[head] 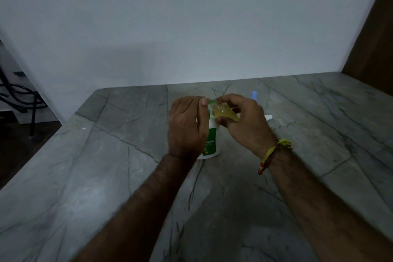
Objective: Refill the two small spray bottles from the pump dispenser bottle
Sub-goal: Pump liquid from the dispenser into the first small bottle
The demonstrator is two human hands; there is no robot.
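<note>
A white pump dispenser bottle (211, 140) with a green label stands on the grey marble table (106, 155). My left hand (187, 125) is in front of it, with the thumb up on the green pump head (211, 101). My right hand (244, 121) grips a small clear spray bottle (225, 114) with yellow liquid, tilted with its neck at the pump's spout. A second small bottle with a blue cap (254, 95) stands behind my right hand, mostly hidden.
A small white piece (269, 117) lies on the table just right of my right hand. A white wall rises behind the table. A dark chair frame (23, 100) stands on the floor at the far left.
</note>
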